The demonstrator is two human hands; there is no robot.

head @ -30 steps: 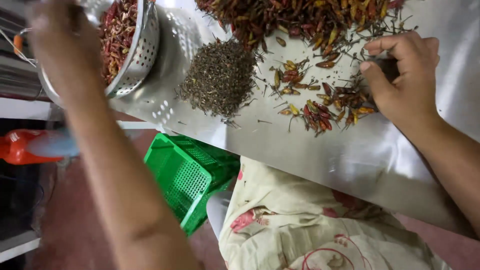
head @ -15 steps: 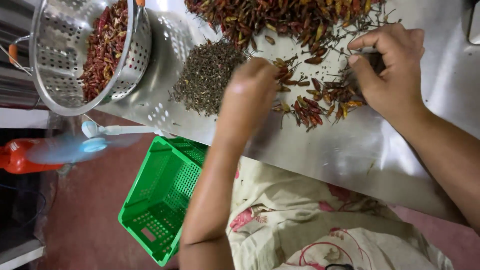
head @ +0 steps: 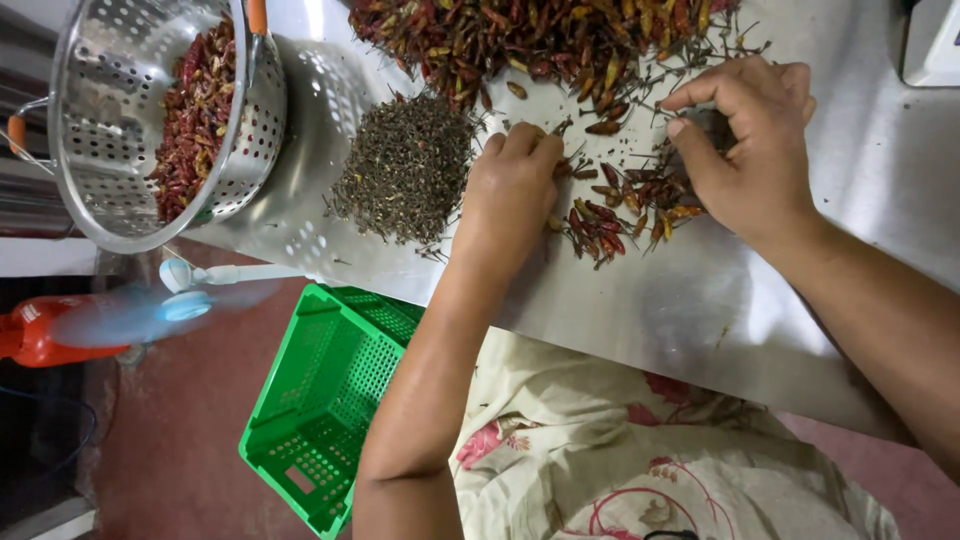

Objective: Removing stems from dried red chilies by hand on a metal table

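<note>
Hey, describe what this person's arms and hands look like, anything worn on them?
Both hands are bare: the left hand and right hand show no gloves, rings or watch. Both forearms are uncovered, with no sleeves in view. Below them, the person wears a cream garment with a red floral print.

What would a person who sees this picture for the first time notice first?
First, the two bare hands at the middle of the steel table: the left hand and the right hand pick at a small scatter of dried chillies. Above them lies a big heap of chillies, with a dark pile of stems to its left. A metal colander with chillies stands at the top left, and a green basket sits on the floor below.
</note>
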